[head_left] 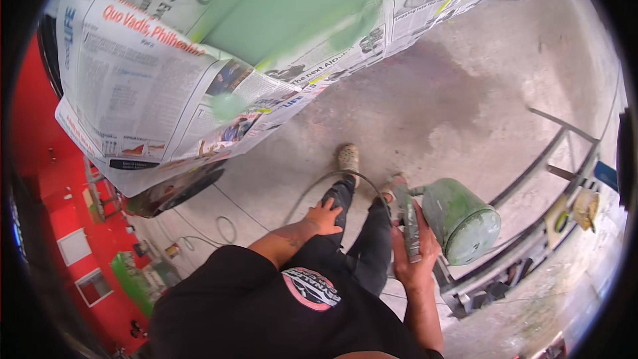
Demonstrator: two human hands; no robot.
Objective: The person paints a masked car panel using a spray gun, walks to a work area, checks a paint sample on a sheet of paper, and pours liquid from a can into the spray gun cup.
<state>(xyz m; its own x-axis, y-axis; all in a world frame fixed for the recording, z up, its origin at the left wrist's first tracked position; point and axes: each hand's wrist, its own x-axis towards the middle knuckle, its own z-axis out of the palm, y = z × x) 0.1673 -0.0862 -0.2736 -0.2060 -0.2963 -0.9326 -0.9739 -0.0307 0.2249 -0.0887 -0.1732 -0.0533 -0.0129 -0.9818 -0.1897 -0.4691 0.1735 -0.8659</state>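
Note:
My right hand [417,246] is wrapped round a paint-stained spray gun [410,226], whose large green-coated cup [463,223] sticks out to the right and has a dark hose [325,176] looping near it. My left hand [324,216] rests against my thigh with its fingers spread and nothing in them. Above both hands, a vehicle body masked with newspaper [133,106] shows a broad light-green painted panel [286,0].
A metal rack [565,146] with tools and scraps stands at the right. A red wall [46,179] with white frames and assorted items is at the left. A dark wheel [166,196] shows under the masking. Hoses lie on the concrete floor [432,113] by my feet.

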